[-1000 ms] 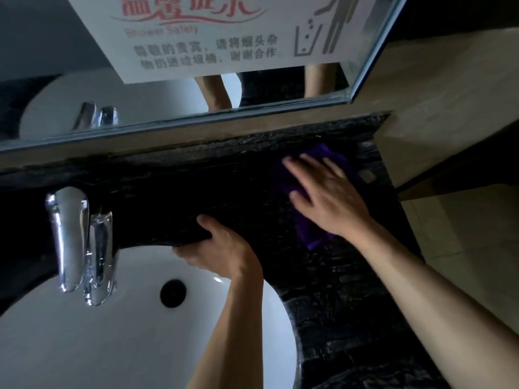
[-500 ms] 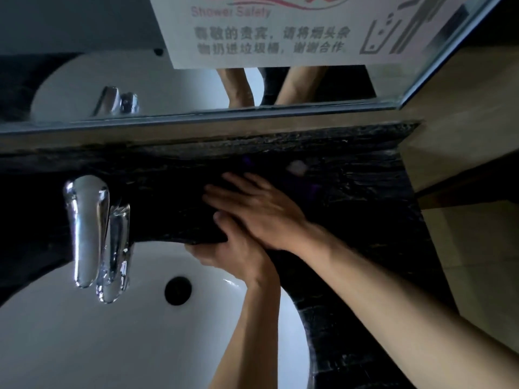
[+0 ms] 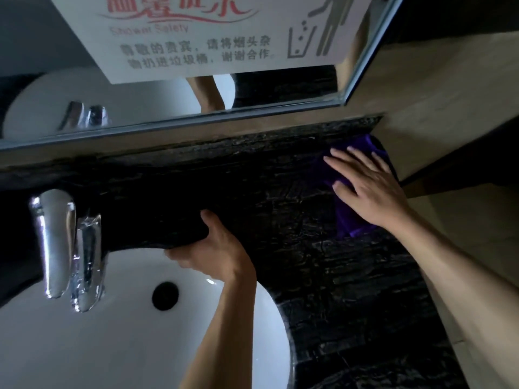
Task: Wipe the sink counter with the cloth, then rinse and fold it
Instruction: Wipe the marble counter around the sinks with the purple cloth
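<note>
Right hand (image 3: 368,189) lying flat on purple cloth (image 3: 351,223), fingers spread apart, pressing it down on dark worktop (image 3: 280,209). Cloth sitting at back right corner of worktop, touching back edge, just beside tan wall (image 3: 438,108). Left hand (image 3: 213,248) gripping front lip of worktop where it is meeting white sink (image 3: 112,346), thumb on top, fingers curling under. Shiny tap (image 3: 56,242) hanging over sink near left edge. Mirror (image 3: 140,108) with sign (image 3: 196,37) standing behind worktop.
</note>
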Motion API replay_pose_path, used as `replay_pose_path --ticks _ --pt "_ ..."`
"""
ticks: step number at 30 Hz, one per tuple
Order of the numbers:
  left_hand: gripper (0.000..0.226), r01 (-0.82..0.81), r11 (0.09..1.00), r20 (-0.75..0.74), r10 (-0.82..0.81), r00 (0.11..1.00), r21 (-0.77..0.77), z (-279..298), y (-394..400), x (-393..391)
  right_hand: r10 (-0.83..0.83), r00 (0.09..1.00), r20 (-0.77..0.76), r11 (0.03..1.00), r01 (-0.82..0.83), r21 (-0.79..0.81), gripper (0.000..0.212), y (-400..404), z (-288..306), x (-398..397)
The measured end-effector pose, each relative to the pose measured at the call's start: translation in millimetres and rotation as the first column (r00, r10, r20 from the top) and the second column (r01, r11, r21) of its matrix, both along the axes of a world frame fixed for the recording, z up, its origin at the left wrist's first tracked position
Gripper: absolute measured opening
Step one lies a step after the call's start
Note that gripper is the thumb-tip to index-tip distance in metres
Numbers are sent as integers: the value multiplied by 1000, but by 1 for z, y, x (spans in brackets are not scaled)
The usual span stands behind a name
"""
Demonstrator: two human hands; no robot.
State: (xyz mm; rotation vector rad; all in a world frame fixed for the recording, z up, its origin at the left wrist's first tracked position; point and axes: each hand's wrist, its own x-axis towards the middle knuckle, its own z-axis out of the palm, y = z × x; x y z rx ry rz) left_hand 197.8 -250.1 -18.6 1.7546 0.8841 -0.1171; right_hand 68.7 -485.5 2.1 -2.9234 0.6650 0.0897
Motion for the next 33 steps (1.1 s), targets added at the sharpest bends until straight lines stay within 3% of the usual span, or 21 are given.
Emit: replay_pose_path --ticks 4,9,13,16,19,22,25,26,28,33 --pt "90 13 1000 22 -13 1000 -3 0 0 1 -97 995 24 995 97 2 65 46 1 21" --pt "85 -11 1000 82 10 997 12 -5 2 2 350 935 58 936 -352 25 61 124 -3 83" --pt "80 -22 999 83 18 996 38 -9 0 3 442 894 67 891 -447 79 59 93 -2 91" --pt "76 -15 998 73 11 997 54 -10 1 4 329 941 83 939 -335 82 55 35 -1 52" --pt "77 -10 998 82 5 997 64 -12 2 4 101 987 126 989 -113 91 52 -12 -5 4" --pt "77 -13 998 95 7 995 56 -11 1 4 -149 974 169 957 98 275 49 -27 -9 -12" --pt "77 -14 998 108 8 994 58 -13 0 4 -179 970 165 980 159 123 50 -1 -6 0" --pt "78 -12 998 107 5 994 59 -14 0 4 -140 977 161 990 134 47 54 16 -4 9" --pt "79 -5 998 100 -1 995 58 -12 1 4 -18 987 163 999 10 47 57 64 -4 33" --pt "71 -5 999 136 -2 991 52 -15 4 5 227 925 305 908 -315 277 52 173 -13 103"
